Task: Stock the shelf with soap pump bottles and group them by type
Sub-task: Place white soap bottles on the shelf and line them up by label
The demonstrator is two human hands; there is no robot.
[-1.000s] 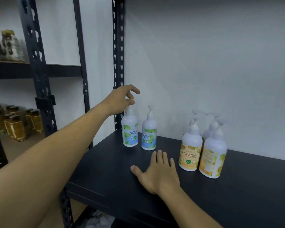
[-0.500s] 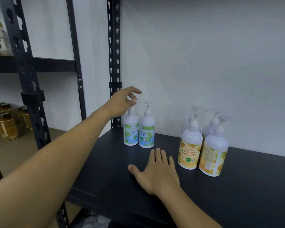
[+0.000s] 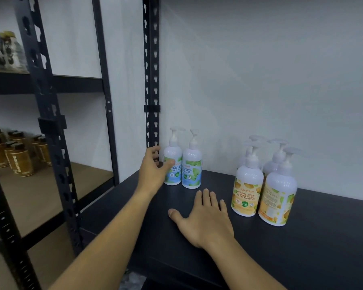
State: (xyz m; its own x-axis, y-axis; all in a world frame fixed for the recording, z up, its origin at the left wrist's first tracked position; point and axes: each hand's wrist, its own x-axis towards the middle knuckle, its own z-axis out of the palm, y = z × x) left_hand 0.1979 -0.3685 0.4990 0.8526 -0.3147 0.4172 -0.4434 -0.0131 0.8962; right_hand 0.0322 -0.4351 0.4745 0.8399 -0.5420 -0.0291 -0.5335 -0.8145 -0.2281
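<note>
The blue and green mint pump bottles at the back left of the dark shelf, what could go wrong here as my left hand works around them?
1. The left hand is at the left white mint-label pump bottle, which sits tight against its twin; a nudge could topple both.
2. Both stand near the black shelf side edge by the slotted upright post, so one might slip off.

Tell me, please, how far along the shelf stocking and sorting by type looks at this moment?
Two blue-green cool mint bottles stand together at the shelf's back left, and the yellow ultra moisture bottles cluster to the right, so grouping looks done for what is here. The left hand touches the leftmost mint bottle; the right hand rests flat on the shelf. Much shelf stays bare; remaining stock is unseen.
</note>
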